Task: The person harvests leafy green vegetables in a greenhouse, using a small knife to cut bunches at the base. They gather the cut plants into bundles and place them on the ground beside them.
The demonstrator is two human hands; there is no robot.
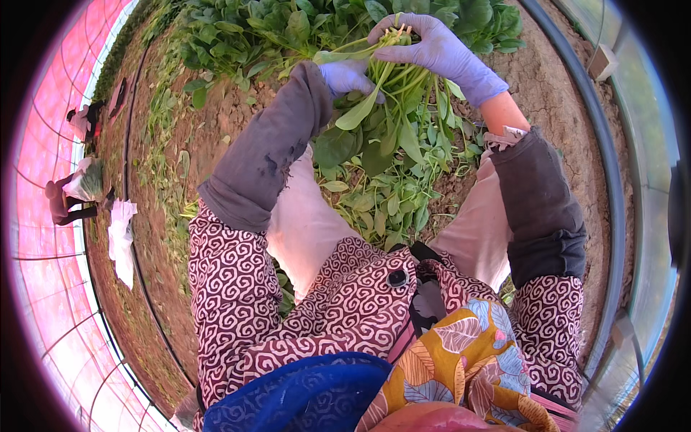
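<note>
A bunch of leafy greens, spinach by its look (399, 124), hangs leaves down between my two hands, its cut root ends at the top. My right hand (432, 51), in a thin purple glove, grips the stems near those ends. My left hand (348, 78), gloved alike, is at the left side of the bunch by a long loose leaf; its fingers are partly hidden by stems and leaves. Beyond both hands stands a row of growing spinach (243, 38). Loose picked-off leaves (388, 200) lie on the soil between my knees.
A dark pipe (610, 162) curves along the right, beside the clear film greenhouse wall (658, 135). A thin hose (132, 135) runs along the soil at left. Farther left are a white bag (122, 240), a person bending with a filled bag (62, 200), and another person (83, 121).
</note>
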